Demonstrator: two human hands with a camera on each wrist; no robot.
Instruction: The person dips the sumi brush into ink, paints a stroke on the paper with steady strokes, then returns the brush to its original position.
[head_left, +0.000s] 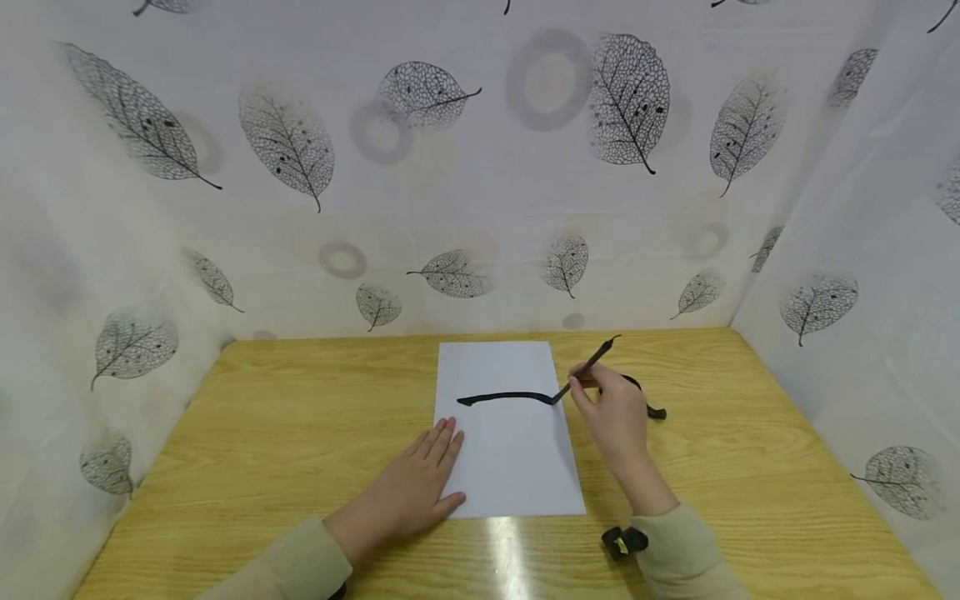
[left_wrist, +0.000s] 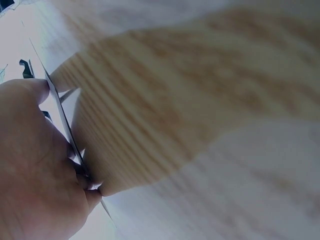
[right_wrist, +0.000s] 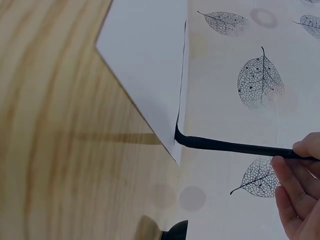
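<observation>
A white sheet of paper (head_left: 510,467) lies upright on the wooden table. A thick black ink stroke (head_left: 506,395) runs across its upper part from left to right. My right hand (head_left: 618,417) pinches a dark writing brush (head_left: 597,356) between thumb and fingers, the handle tilted up to the right. In the right wrist view the bent black tip of the brush (right_wrist: 225,146) meets the paper near its edge, at the stroke's right end. My left hand (head_left: 420,483) rests flat with spread fingers over the paper's lower left edge.
A black curved object (head_left: 656,412) lies on the table beyond my right hand, partly hidden by it. A black wrist strap (head_left: 626,542) shows at the right sleeve. The wooden table (head_left: 315,417) ends against leaf-patterned curtains (head_left: 480,200) behind and at both sides.
</observation>
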